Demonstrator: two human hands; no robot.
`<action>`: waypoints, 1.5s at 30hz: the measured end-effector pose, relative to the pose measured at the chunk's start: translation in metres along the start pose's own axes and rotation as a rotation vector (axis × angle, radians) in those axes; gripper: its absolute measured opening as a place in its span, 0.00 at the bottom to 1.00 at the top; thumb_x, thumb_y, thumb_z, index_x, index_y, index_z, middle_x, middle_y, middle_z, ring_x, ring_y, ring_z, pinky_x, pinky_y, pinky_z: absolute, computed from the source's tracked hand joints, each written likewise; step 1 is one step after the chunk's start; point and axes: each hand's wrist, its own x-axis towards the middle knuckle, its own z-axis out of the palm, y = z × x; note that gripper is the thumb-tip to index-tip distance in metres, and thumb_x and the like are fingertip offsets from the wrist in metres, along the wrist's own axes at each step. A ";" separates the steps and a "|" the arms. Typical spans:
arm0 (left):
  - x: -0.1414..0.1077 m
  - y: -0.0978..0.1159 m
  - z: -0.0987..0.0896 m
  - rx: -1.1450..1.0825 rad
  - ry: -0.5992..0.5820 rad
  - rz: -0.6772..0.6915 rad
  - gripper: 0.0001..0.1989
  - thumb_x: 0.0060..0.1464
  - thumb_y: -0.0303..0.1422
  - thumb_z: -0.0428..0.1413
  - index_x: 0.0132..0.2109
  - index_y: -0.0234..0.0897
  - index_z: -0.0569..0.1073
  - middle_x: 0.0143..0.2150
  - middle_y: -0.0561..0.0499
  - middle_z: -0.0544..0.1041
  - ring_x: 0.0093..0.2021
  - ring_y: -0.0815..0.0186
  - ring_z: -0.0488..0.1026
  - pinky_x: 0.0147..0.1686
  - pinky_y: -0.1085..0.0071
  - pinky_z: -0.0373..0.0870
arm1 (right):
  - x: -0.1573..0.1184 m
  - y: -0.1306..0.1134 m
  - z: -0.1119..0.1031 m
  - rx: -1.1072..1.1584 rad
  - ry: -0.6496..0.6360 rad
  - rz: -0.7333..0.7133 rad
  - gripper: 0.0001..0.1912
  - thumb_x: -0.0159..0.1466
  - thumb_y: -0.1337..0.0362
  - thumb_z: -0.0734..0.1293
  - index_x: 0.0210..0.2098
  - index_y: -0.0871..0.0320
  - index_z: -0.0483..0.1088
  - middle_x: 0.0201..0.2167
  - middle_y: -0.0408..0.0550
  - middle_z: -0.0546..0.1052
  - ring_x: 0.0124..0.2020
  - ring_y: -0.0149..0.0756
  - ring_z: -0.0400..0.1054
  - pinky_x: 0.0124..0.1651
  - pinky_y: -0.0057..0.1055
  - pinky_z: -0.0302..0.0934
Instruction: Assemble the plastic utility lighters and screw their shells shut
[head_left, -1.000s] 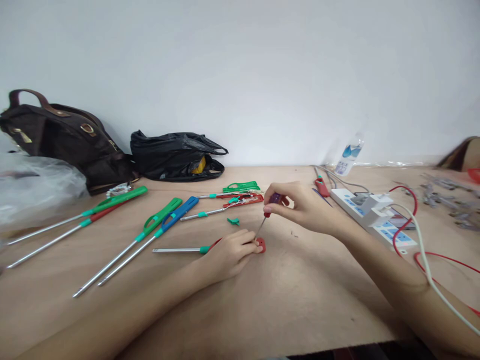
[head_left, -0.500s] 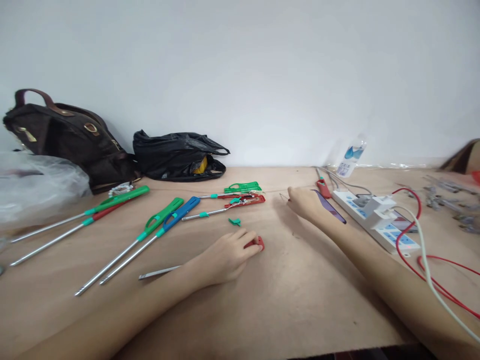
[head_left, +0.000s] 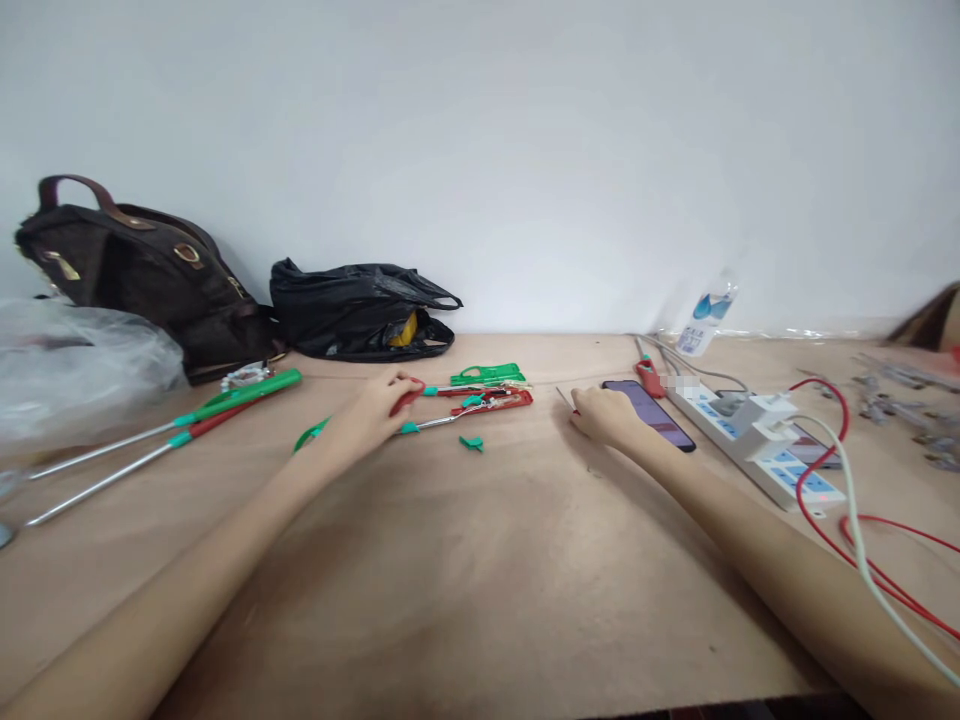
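Note:
My left hand [head_left: 367,412] is closed around a red handle [head_left: 407,397], raised at left of centre. Its arm covers most of a green-handled tool [head_left: 310,434]. Beside that hand, an opened red handle [head_left: 510,400] and a green handle piece [head_left: 487,374] lie on the table, with a small teal piece [head_left: 472,443] in front. My right hand [head_left: 600,412] is closed on a small thin tool [head_left: 565,399], its fingers partly hidden, near the phone [head_left: 651,416]. Two long rods with green [head_left: 247,395] and red [head_left: 217,421] handles lie at the left.
A brown bag [head_left: 135,265], clear plastic [head_left: 82,370] and a black bag [head_left: 352,310] stand along the wall. At the right are a red-handled tool [head_left: 649,379], a bottle [head_left: 705,318], a power strip [head_left: 787,480], cables [head_left: 851,520] and scattered metal parts [head_left: 900,405].
My left hand has moved left and away from me, carrying the red handle from the table's middle. My right hand has shifted slightly, uncovering more of the phone.

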 end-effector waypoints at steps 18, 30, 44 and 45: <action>-0.008 -0.035 0.005 0.405 -0.069 -0.094 0.16 0.61 0.32 0.43 0.45 0.33 0.74 0.48 0.39 0.71 0.47 0.52 0.70 0.47 0.57 0.69 | 0.006 -0.003 0.003 0.102 0.185 -0.119 0.13 0.66 0.68 0.59 0.47 0.68 0.70 0.46 0.68 0.75 0.50 0.50 0.69 0.49 0.39 0.61; -0.007 0.008 0.035 0.116 -0.194 0.168 0.14 0.64 0.29 0.46 0.52 0.36 0.73 0.53 0.40 0.73 0.54 0.53 0.69 0.53 0.55 0.67 | 0.008 -0.026 0.023 0.403 0.285 -0.502 0.16 0.60 0.78 0.59 0.46 0.64 0.68 0.48 0.58 0.73 0.50 0.41 0.64 0.53 0.36 0.57; -0.010 0.014 0.035 0.063 -0.110 0.156 0.17 0.67 0.29 0.40 0.51 0.36 0.72 0.49 0.44 0.73 0.49 0.59 0.72 0.50 0.62 0.70 | 0.002 -0.010 0.009 0.529 0.138 -0.613 0.17 0.54 0.82 0.57 0.37 0.61 0.67 0.33 0.49 0.70 0.39 0.36 0.62 0.39 0.27 0.55; -0.010 0.014 0.033 0.060 -0.115 0.163 0.17 0.67 0.29 0.40 0.51 0.36 0.73 0.49 0.43 0.73 0.49 0.59 0.72 0.49 0.62 0.70 | 0.001 -0.008 0.008 0.529 0.115 -0.630 0.18 0.52 0.83 0.57 0.36 0.60 0.67 0.32 0.47 0.69 0.39 0.36 0.62 0.38 0.26 0.55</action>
